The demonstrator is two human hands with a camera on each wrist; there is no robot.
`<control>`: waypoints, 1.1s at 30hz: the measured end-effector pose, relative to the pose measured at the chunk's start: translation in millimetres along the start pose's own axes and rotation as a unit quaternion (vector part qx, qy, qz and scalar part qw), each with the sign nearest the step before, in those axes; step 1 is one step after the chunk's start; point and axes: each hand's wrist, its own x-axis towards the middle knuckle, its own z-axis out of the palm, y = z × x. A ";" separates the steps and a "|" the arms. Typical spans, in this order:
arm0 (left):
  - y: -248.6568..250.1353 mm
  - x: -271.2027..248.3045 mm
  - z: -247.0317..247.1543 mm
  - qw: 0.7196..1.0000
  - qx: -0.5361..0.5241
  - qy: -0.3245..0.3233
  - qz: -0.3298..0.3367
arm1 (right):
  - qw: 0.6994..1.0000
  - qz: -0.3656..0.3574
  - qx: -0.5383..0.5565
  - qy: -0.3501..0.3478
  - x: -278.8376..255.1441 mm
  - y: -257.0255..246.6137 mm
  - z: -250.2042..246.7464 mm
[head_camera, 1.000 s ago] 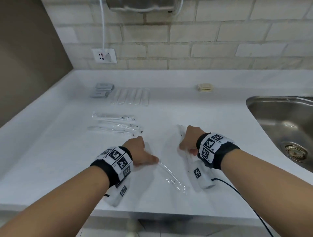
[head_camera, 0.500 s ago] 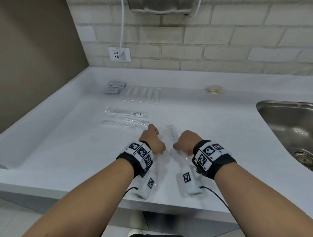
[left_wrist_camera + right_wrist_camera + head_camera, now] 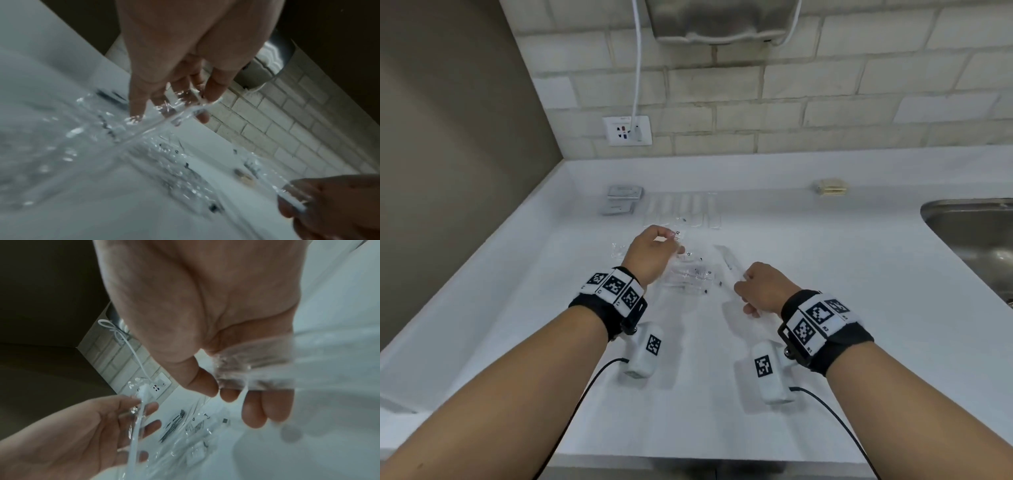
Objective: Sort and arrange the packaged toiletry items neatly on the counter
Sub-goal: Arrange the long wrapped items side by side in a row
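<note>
Only the right wrist view shows the white toothbrush (image 3: 137, 421) inside the clear packet pinched by the left hand (image 3: 650, 257); right hand (image 3: 765, 289) grips another packet (image 3: 729, 262) above the counter (image 3: 825, 274).

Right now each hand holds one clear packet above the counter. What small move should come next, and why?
Probably lower the left hand and lay its packet beside the row of clear packets lying just under it. That hand already hovers over the row, and the packet looks like the same kind. The right hand can wait with its own packet.
</note>
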 end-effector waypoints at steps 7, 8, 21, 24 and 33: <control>4.6 48.9 -17.7 0.919 0.358 -0.142 0.090 | 0.998 0.007 0.057 0.029 17.0 -17.9 2.4; 3.0 54.0 -18.4 0.890 0.417 -0.168 0.079 | 0.997 0.002 0.061 0.038 18.3 -21.4 1.8; -2.6 80.1 -11.5 0.746 0.591 -0.301 0.063 | 0.997 -0.018 0.070 0.042 32.9 -21.9 -1.6; -7.4 68.9 -2.6 0.748 0.572 -0.327 0.082 | 0.998 -0.017 0.058 0.029 34.7 -14.3 -4.6; -10.4 46.5 48.4 0.768 0.536 -0.333 0.111 | 0.998 -0.004 0.047 0.046 42.0 -1.8 -45.6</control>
